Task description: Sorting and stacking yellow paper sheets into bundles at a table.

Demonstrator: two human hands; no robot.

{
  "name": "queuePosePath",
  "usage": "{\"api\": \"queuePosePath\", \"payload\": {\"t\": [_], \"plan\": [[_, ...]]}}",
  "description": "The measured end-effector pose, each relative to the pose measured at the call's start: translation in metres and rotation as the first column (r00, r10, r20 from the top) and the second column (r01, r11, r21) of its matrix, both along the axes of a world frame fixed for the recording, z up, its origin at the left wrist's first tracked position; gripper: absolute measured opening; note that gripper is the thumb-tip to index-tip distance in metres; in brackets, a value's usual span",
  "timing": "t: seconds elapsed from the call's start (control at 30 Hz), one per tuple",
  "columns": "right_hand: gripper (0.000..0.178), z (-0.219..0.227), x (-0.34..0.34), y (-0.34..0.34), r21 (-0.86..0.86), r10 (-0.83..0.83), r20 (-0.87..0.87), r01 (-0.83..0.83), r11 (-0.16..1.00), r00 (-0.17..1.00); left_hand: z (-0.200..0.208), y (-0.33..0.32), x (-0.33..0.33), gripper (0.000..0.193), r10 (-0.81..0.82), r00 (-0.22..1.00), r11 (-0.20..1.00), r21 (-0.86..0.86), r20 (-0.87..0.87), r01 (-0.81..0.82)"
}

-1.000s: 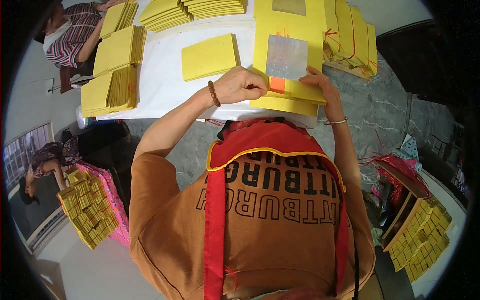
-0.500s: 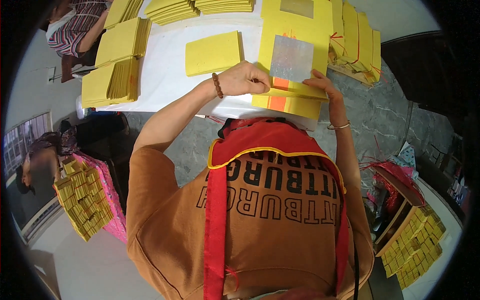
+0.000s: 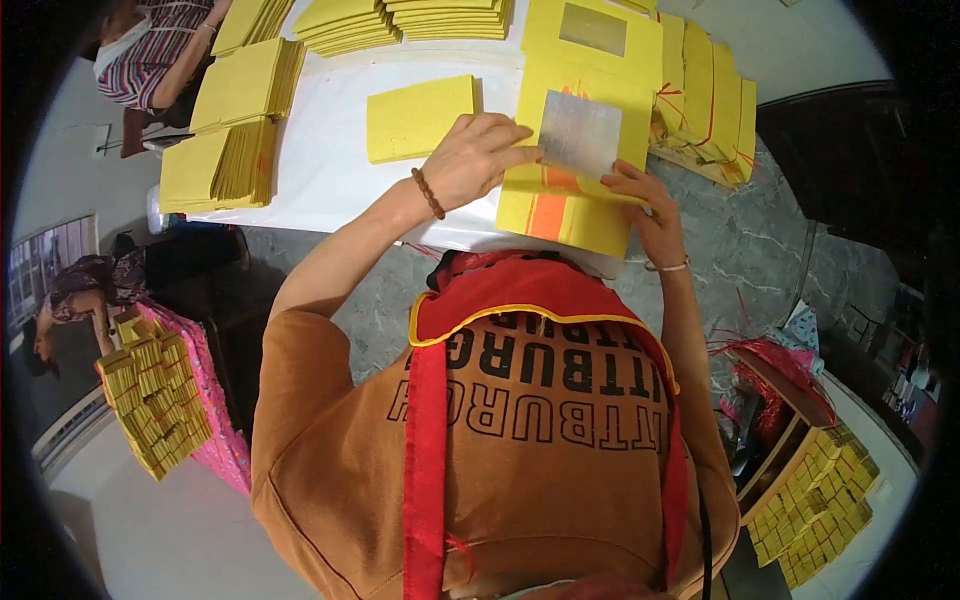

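Observation:
A yellow paper sheet (image 3: pixel 590 225) with an orange patch lies at the table's near edge. On it is a silver square (image 3: pixel 580 135), and its near part is raised in a fold just below that square. My left hand (image 3: pixel 472 165) pinches the left end of the fold, fingers partly stretched over the paper. At the right end, my right hand (image 3: pixel 648 210) grips the fold between curled fingers and thumb; the thumb is mostly hidden. Beyond lies more yellow paper with another silver square (image 3: pixel 592 30). A small yellow stack (image 3: pixel 420 118) rests left of the sheet, past my left hand.
Yellow paper stacks (image 3: pixel 235 85) line the left and far side of the white table (image 3: pixel 330 130). Red-tied yellow bundles (image 3: pixel 705 100) stand at the right. Piles of bundles sit lower left (image 3: pixel 160 395) and lower right (image 3: pixel 815 500). Two other people (image 3: pixel 150 55) are at the left.
The raised fold has moved away from me, closer to the silver square. My left hand's fingers have loosened from a tight curl and reach further over the paper. The whole view has shifted slightly.

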State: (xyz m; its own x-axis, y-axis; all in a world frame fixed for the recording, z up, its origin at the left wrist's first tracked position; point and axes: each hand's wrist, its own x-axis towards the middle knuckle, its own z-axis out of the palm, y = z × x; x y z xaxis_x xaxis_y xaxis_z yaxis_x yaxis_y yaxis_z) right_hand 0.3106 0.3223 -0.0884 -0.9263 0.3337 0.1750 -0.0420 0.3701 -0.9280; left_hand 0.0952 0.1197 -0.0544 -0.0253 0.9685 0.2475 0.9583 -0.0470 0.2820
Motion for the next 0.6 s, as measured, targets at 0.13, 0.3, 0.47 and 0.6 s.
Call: {"api": "queuePosePath", "payload": {"t": [0.13,0.3,0.47,0.6], "plan": [[0.019,0.036,0.016,-0.006,0.332,0.060,-0.012,-0.053,0.942,0.998,0.023,-0.011,0.019,0.039,0.004,1.000,0.993,0.114,-0.031,-0.001],[0.021,0.046,0.026,-0.019,0.252,0.137,0.090,-0.155,0.955,0.987,0.008,-0.027,0.030,0.026,-0.053,0.910,0.999,0.015,0.411,0.051],[0.027,0.027,0.019,-0.018,-0.162,-0.040,0.294,0.091,0.983,0.955,0.000,-0.016,0.031,0.016,0.314,0.776,0.941,-0.287,0.547,-0.179],[0.037,0.024,-0.002,-0.022,-0.423,-0.166,0.281,0.277,0.863,0.945,-0.007,-0.003,0.027,0.026,0.466,0.520,0.885,-0.370,0.716,-0.282]]}}
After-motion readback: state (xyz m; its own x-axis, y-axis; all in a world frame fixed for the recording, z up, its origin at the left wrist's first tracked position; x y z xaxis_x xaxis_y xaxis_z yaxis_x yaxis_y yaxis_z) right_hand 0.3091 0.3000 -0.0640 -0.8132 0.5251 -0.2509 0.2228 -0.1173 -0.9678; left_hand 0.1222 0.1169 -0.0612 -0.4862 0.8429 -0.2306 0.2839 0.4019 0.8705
